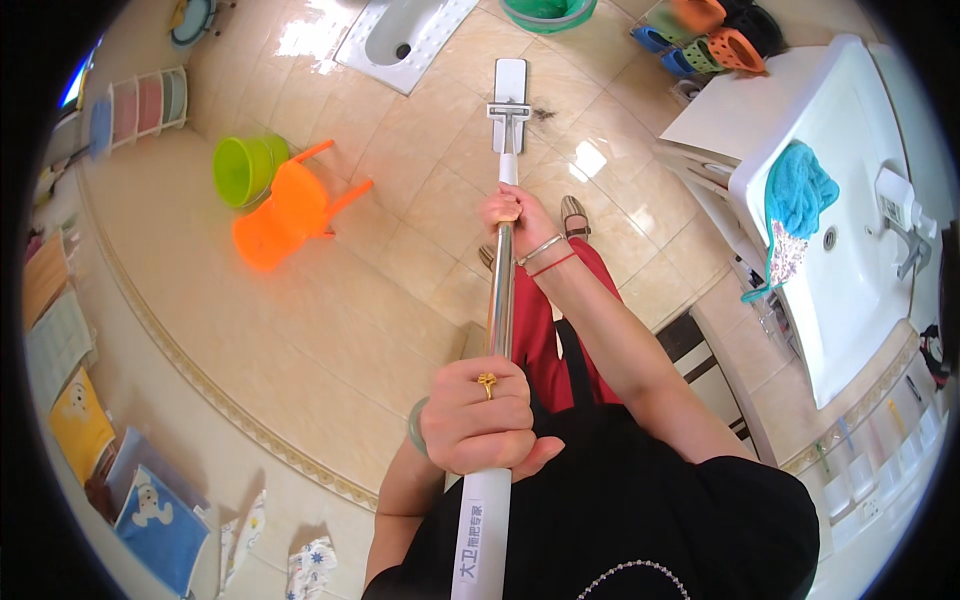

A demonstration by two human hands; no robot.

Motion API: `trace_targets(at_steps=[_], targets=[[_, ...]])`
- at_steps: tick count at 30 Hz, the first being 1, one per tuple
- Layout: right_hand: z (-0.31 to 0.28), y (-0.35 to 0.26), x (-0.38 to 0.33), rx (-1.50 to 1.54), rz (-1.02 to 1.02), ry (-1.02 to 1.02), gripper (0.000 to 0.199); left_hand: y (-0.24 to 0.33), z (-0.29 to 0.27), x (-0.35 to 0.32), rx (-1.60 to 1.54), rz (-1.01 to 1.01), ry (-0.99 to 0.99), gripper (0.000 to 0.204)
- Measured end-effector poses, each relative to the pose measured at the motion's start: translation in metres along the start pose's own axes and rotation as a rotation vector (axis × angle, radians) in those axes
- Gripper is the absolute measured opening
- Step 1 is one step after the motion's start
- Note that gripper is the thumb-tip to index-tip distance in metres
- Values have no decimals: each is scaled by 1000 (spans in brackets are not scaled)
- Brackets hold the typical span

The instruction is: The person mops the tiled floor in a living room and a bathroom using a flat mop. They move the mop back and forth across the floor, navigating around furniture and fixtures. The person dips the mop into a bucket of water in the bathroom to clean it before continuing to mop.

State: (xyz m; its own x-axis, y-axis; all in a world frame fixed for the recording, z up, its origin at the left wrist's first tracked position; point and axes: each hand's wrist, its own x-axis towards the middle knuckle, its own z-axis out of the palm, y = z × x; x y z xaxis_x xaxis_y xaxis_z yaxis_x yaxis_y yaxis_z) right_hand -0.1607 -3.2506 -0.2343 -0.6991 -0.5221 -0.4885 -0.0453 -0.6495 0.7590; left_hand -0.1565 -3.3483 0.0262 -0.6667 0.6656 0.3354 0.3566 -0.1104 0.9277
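A flat mop with a long metal and white handle runs up the middle of the head view, its mop head (510, 82) lying on the tiled floor. My left hand (482, 415), with a gold ring and a green bangle, is wrapped round the upper white part of the mop handle (483, 530). Lower down the pole, my right hand (515, 210) grips it, a bangle and red cord at its wrist. Just right of the mop head lies a small dark clump of dirt (543, 114).
At left stand an orange chair (285, 215) and a green bucket (245, 170). A squat toilet (405, 40) and a green basin (548, 14) are beyond. Right is a white sink (850, 240) with a teal cloth (800, 190); clogs (712, 50) rest on a rack.
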Motion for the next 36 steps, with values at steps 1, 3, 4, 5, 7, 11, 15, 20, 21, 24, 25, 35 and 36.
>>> trace_targets(at_steps=[1,3,4,5,7,11,15,20,21,24,25,35,36], targets=[[0,-1,-6,3,-9,-16,31,1,3,1,-5,2,-14,32],[-3,1,-15,-13,-30,-43,29,3,8,0,-17,6,-27,32],[-3,2,-17,-23,-39,-55,29,4,9,-2,-22,8,-31,31],[-4,2,-19,-15,-42,-39,28,5,9,-5,-39,6,-32,31],[-9,3,-21,-3,-45,-3,28,6,10,-16,-69,1,-26,31],[-16,21,12,-134,-125,182,30,10,-7,-50,-6,7,208,25],[-49,50,28,-281,-97,230,27,31,-22,-92,36,-39,415,28],[-100,106,28,-609,-182,326,21,59,-54,-146,-26,35,494,18],[-115,121,23,-703,-193,378,20,70,-56,-154,-20,28,487,19],[-146,133,3,-893,-307,516,20,83,-63,-167,-28,-107,380,28],[-152,133,-3,-950,-341,566,20,82,-69,-175,-25,-93,269,29],[-140,115,-6,-908,-272,556,17,62,-53,-170,-156,23,299,28],[-138,112,-12,-922,-250,554,17,62,-46,-170,-162,34,313,27]])
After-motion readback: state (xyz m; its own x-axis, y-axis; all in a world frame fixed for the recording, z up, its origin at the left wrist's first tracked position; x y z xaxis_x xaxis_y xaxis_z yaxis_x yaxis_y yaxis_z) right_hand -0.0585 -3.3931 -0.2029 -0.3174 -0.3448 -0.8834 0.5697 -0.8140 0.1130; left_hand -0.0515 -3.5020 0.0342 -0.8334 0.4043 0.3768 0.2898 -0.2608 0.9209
